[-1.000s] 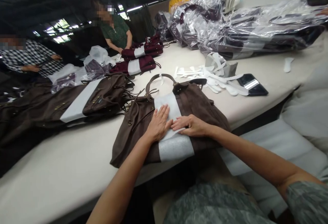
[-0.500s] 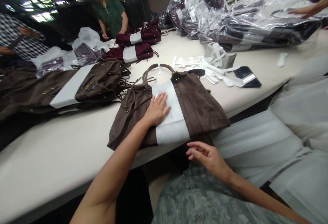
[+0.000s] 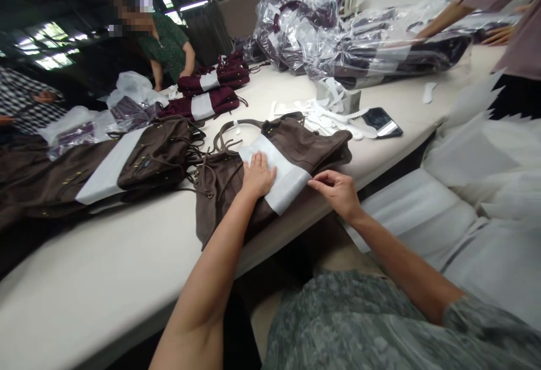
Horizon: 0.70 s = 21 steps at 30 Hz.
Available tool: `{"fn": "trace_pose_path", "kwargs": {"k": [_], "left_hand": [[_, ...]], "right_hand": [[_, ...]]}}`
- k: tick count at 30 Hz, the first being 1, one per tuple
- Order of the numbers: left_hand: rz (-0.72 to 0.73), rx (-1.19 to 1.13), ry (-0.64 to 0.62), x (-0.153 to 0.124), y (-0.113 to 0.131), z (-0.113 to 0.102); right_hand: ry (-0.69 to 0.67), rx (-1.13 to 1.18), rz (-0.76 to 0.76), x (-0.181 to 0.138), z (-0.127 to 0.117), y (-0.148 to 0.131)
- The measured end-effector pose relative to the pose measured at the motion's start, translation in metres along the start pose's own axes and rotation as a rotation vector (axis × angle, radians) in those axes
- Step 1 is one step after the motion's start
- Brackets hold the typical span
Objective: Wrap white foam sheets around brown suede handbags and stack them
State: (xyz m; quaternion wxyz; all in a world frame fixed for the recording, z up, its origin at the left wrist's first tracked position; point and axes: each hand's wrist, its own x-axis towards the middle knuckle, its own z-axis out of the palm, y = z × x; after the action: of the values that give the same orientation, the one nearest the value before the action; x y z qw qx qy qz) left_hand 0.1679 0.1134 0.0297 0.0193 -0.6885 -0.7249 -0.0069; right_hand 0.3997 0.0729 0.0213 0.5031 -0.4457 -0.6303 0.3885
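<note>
A brown handbag (image 3: pixel 287 144) lies on the table with a white wrapping band (image 3: pixel 291 186) around its middle. My left hand (image 3: pixel 258 175) rests flat on the band, fingers stretched out and pressing it to the bag. At the band's lower right corner, the thumb and forefinger of my right hand (image 3: pixel 336 189) are pinched together on its edge. The bag's looped handle (image 3: pixel 236 124) points away from me, with thin cords beside it. The bag's underside is hidden.
More brown bags with white bands (image 3: pixel 164 150) lie left, maroon bags (image 3: pixel 203 105) behind them. White strips (image 3: pixel 327 116) and a dark phone (image 3: pixel 382 122) lie right of the handle. Plastic-wrapped bags (image 3: pixel 359 57) fill the back right, with a person's arm (image 3: pixel 443 20) over them.
My right hand has risen from below the table edge to pinch the band's corner. The handbag has turned, and its right end has shifted away. My left hand stays on the band.
</note>
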Motion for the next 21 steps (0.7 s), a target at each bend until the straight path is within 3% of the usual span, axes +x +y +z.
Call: {"fn": "trace_pose_path", "kwargs": {"k": [6,13,17,21], "left_hand": [[-0.028,0.021,0.0,0.01,0.005,0.002],[-0.032,0.043,-0.089,0.014,0.004,-0.005],[-0.028,0.04,-0.129,0.015,0.002,-0.011],[-0.019,0.024,-0.086,0.012,-0.001,-0.003]], "right_hand": [[0.091,0.103,0.057,-0.006,-0.003,0.028],[0.126,-0.137,-0.238,-0.013,-0.007,0.028],[0.019,-0.171,-0.231,-0.008,-0.007,0.018],[-0.187,0.013,-0.037,-0.015,0.002,0.009]]}}
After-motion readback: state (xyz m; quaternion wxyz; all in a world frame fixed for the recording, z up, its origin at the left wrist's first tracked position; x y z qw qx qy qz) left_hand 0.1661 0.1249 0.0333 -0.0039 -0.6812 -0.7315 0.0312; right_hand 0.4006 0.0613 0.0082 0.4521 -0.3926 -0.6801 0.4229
